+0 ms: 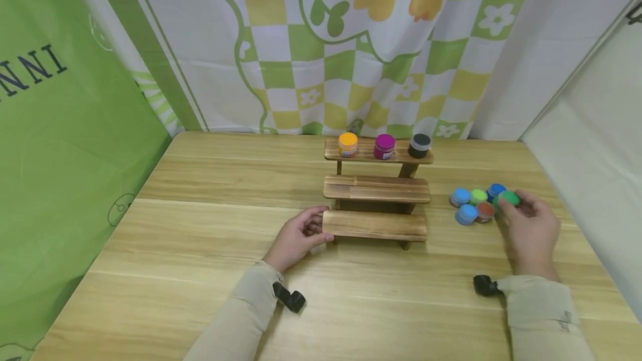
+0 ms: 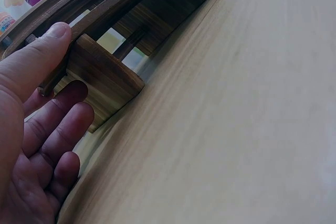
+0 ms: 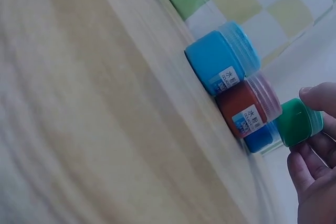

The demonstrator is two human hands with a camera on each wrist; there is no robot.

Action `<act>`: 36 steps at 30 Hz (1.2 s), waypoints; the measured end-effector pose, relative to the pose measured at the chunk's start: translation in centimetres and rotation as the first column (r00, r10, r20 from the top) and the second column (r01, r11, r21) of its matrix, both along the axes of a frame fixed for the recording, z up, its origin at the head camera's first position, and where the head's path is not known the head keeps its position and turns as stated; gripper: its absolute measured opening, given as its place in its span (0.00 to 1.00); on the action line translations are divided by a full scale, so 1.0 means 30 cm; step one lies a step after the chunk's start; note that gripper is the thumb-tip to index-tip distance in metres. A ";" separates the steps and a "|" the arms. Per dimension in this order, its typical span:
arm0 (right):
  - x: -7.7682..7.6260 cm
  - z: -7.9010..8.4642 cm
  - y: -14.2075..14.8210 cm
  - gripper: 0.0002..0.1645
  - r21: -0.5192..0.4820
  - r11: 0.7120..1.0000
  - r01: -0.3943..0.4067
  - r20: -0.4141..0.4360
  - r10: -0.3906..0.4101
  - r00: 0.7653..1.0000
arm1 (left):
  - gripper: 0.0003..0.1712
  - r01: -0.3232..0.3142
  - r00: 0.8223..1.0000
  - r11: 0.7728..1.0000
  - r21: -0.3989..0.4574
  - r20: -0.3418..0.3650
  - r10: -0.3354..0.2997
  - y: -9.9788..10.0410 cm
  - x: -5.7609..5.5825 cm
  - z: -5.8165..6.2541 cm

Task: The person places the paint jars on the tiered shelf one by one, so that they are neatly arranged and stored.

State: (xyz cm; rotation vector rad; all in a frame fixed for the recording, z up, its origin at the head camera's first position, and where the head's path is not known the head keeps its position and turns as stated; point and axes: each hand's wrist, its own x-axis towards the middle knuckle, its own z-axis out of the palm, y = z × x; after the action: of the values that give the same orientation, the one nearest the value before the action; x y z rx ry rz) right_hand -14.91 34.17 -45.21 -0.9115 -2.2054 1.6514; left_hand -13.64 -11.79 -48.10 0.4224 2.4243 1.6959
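Note:
My right hand (image 1: pixel 534 233) pinches a green paint jar (image 3: pixel 300 123) between thumb and fingers, raised off the table beside the other jars. At the middle of the table stands a three-tier wooden stand (image 1: pixel 376 224). Its lowest step has my left hand (image 1: pixel 298 238) at the left end, thumb over the board and index finger on its far side; the remaining fingers curl below in the left wrist view. On the top tier sit an orange jar (image 1: pixel 348 145), a purple jar (image 1: pixel 384 147) and a black jar (image 1: pixel 419 146). The two lower tiers are bare.
Right of the stand, two light blue jars (image 1: pixel 467 214), a lime green jar (image 1: pixel 478 197), a brown jar (image 1: pixel 485 212) and a dark blue jar (image 1: pixel 496 191) cluster on the wooden table (image 1: pixel 200 272). A patterned curtain (image 1: pixel 311 54) hangs behind the table's far edge.

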 end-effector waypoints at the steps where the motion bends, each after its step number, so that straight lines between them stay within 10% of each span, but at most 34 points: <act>1: 0.002 0.006 -0.003 0.40 -0.027 1.000 0.000 -0.018 -0.001 1.000 | 0.37 0.000 1.000 1.000 0.000 -0.001 0.000 0.000 0.000 0.000; 36: 0.045 0.191 -0.135 0.30 0.123 0.991 -0.061 -0.203 0.086 0.976 | 0.37 0.000 1.000 1.000 -0.006 -0.003 0.000 0.002 -0.002 0.000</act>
State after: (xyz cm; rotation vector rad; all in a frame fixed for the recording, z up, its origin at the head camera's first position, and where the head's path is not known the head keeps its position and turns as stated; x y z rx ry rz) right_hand -13.56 30.13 -39.47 -0.6046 -2.1882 1.5524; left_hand -13.71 -11.73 -48.11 0.4243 2.4311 1.6880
